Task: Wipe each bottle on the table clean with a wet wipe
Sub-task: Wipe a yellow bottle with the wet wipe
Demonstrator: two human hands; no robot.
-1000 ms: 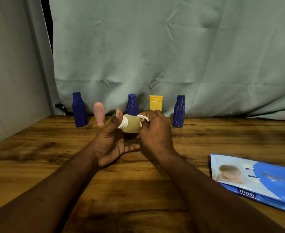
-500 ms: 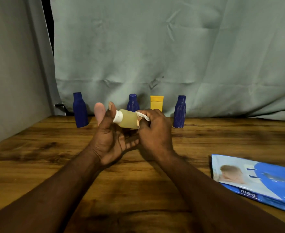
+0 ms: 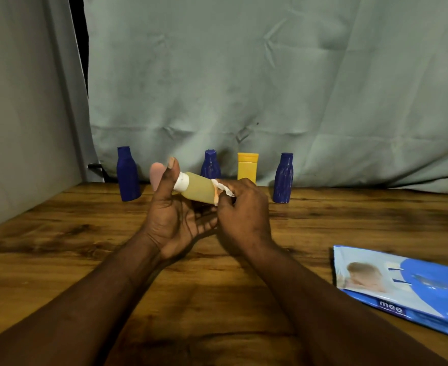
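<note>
– Above the bench (image 3: 217, 299), where's the pale yellow bottle (image 3: 199, 190)?
– Tilted, cap leftward, grasped by the left grip (image 3: 172, 220).
– And the right grip (image 3: 244, 210)?
– Clenched on the wet wipe (image 3: 221, 187), pressing it against the bottle's base.

One view, head-worn wide-angle, facing forward and down along both forearms. The grip, left hand (image 3: 175, 220) and right hand (image 3: 244, 215) on a pale yellow plastic bottle with white cap (image 3: 199, 188) and a white wet wipe (image 3: 223, 187), sits close, just above frame centre. Beyond the grip the brown wooden table (image 3: 59, 233) runs to a grey-green cloth backdrop (image 3: 244, 75) that fills the upper half.
</note>
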